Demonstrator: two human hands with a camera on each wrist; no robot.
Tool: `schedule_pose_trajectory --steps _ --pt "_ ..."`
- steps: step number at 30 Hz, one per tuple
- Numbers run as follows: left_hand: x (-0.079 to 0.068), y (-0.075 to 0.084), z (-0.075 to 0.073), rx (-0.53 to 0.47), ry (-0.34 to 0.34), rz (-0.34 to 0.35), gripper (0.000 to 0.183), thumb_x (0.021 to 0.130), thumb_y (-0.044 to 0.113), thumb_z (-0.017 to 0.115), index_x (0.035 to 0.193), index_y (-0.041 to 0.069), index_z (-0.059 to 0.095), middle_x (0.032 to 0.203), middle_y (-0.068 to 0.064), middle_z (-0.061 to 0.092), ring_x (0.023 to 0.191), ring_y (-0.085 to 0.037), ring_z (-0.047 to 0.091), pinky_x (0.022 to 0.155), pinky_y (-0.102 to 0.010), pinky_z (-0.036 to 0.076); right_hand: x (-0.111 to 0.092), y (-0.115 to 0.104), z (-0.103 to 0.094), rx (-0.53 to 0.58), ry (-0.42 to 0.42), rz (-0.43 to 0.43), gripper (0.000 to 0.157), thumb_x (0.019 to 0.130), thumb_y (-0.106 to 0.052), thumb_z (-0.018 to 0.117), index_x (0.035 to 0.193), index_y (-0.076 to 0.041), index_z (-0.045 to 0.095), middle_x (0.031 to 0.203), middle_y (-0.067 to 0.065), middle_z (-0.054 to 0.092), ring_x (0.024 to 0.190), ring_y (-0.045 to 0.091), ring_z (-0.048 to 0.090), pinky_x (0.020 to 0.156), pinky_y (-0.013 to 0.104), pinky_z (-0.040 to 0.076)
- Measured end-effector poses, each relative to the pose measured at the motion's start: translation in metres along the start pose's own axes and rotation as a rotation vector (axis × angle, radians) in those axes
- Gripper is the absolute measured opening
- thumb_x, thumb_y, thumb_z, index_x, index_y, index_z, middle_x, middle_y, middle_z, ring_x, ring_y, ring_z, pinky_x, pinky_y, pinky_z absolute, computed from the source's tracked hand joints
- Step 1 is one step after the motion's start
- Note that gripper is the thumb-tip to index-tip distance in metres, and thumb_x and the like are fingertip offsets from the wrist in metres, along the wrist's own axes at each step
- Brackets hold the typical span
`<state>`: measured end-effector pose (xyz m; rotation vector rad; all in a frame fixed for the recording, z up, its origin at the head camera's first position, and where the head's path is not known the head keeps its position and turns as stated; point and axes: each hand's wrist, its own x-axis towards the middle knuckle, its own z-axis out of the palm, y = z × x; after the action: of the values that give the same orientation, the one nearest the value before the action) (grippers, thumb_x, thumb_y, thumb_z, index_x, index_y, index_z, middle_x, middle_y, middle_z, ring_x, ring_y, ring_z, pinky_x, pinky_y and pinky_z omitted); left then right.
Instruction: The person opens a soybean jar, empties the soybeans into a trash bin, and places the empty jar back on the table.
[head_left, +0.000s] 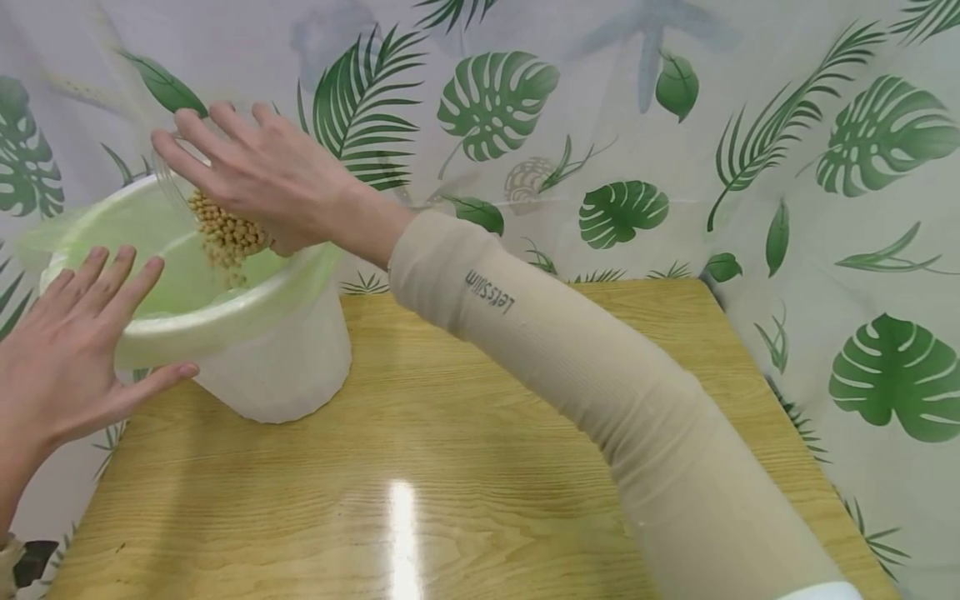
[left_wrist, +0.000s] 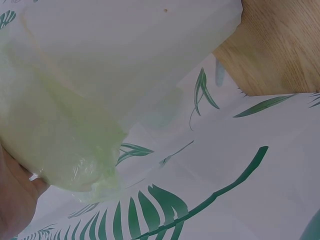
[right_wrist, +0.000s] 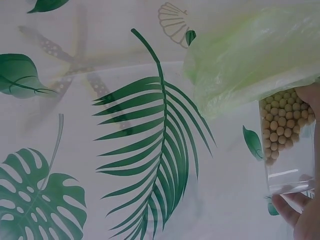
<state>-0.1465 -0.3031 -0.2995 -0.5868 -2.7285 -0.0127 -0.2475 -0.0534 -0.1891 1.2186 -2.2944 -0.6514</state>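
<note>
My right hand (head_left: 266, 175) grips a clear cup (right_wrist: 287, 172) of round, pale yellow beans that look like soybeans (right_wrist: 282, 120). The cup is tipped mouth-down over a white bin (head_left: 288, 358), and beans (head_left: 225, 237) spill from it towards the inside. A pale green plastic bag (head_left: 217, 321) lines the bin and folds out over its rim. On the near left side, my left hand (head_left: 75, 350) has its fingers spread at the bag-covered rim. The left wrist view shows part of this hand (left_wrist: 17, 200) against the bag. The bin's bottom is hidden.
The bin stands at the far left of a wooden table (head_left: 450, 433). Behind and beside the table hangs a white sheet (head_left: 585, 158) with green leaf prints. The right forearm, in a beige sleeve (head_left: 555, 350), crosses above the table.
</note>
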Motion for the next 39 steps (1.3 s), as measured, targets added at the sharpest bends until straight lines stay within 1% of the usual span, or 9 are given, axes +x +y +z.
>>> schedule_pose_trajectory --steps 4,8,12,15,20,25,28,35,39 --pt "0.0004 -0.0002 0.0006 0.000 0.000 -0.001 0.108 0.077 0.072 0.060 0.157 0.016 0.014 0.163 -0.018 0.013 0.152 -0.038 0.008 0.125 -0.054 0.007 -0.0005 0.0011 -0.0010 -0.011 0.015 -0.007 0.099 0.078 -0.033 0.062 0.157 -0.012 0.005 0.158 0.012 0.022 0.136 0.032 0.039 0.102 0.044 0.049" --pt "-0.0001 -0.0001 0.0005 0.006 -0.004 -0.004 0.109 0.077 0.072 0.060 0.157 0.016 0.014 0.162 -0.019 0.013 0.152 -0.038 0.007 0.124 -0.056 0.007 -0.0003 0.0020 -0.0024 -0.012 0.014 -0.014 0.100 0.079 -0.032 0.063 0.157 -0.012 0.003 0.159 0.012 0.020 0.137 0.032 0.038 0.105 0.046 0.047" --pt "-0.0007 0.0006 -0.0006 0.013 -0.016 -0.009 0.109 0.077 0.072 0.060 0.157 0.015 0.013 0.163 -0.018 0.010 0.152 -0.038 0.006 0.124 -0.056 0.006 -0.0011 0.0030 -0.0017 -0.012 0.022 -0.019 0.096 0.080 -0.023 0.060 0.157 -0.013 0.003 0.159 0.013 0.020 0.138 0.033 0.037 0.107 0.048 0.046" --pt "-0.0002 0.0009 -0.0008 0.013 -0.012 -0.006 0.109 0.077 0.073 0.060 0.157 0.015 0.013 0.163 -0.017 0.010 0.152 -0.038 0.007 0.124 -0.056 0.007 -0.0019 0.0040 -0.0004 -0.016 0.028 -0.022 0.092 0.082 -0.018 0.057 0.157 -0.014 0.003 0.160 0.013 0.020 0.139 0.034 0.035 0.107 0.048 0.046" --pt "0.0008 0.0010 -0.0003 0.004 0.008 0.003 0.108 0.077 0.073 0.060 0.157 0.015 0.015 0.162 -0.019 0.014 0.152 -0.038 0.009 0.124 -0.056 0.008 -0.0024 0.0055 0.0016 -0.029 0.038 -0.027 0.091 0.083 -0.018 0.057 0.157 -0.014 0.003 0.160 0.013 0.019 0.142 0.036 0.032 0.108 0.049 0.045" --pt "0.0010 -0.0002 0.0009 0.005 0.007 0.003 0.108 0.077 0.073 0.060 0.157 0.015 0.015 0.162 -0.018 0.013 0.152 -0.038 0.008 0.124 -0.057 0.008 -0.0026 0.0054 0.0035 -0.054 0.057 -0.042 0.090 0.084 -0.016 0.057 0.157 -0.015 0.004 0.160 0.013 0.021 0.142 0.036 0.033 0.106 0.050 0.046" --pt "0.0008 -0.0010 0.0015 0.008 0.006 0.003 0.108 0.077 0.073 0.060 0.157 0.015 0.016 0.163 -0.018 0.012 0.152 -0.039 0.009 0.123 -0.058 0.009 -0.0025 0.0055 0.0044 -0.067 0.070 -0.053 0.088 0.085 -0.013 0.054 0.157 -0.016 0.004 0.160 0.013 0.022 0.142 0.036 0.033 0.105 0.050 0.046" --pt "0.0005 -0.0007 0.0012 0.005 0.017 0.002 0.109 0.076 0.074 0.060 0.157 0.014 0.017 0.162 -0.018 0.014 0.152 -0.039 0.010 0.123 -0.059 0.010 -0.0026 0.0060 0.0068 -0.105 0.115 -0.072 0.075 0.093 -0.016 0.046 0.157 -0.017 0.006 0.160 0.013 0.023 0.144 0.036 0.031 0.106 0.051 0.045" --pt "0.0008 -0.0009 0.0018 0.002 0.022 0.005 0.109 0.076 0.074 0.060 0.157 0.015 0.017 0.162 -0.019 0.015 0.152 -0.039 0.011 0.123 -0.059 0.011 -0.0026 0.0068 0.0069 -0.109 0.121 -0.076 0.073 0.095 -0.017 0.045 0.157 -0.017 0.007 0.160 0.013 0.023 0.144 0.036 0.031 0.107 0.051 0.045"
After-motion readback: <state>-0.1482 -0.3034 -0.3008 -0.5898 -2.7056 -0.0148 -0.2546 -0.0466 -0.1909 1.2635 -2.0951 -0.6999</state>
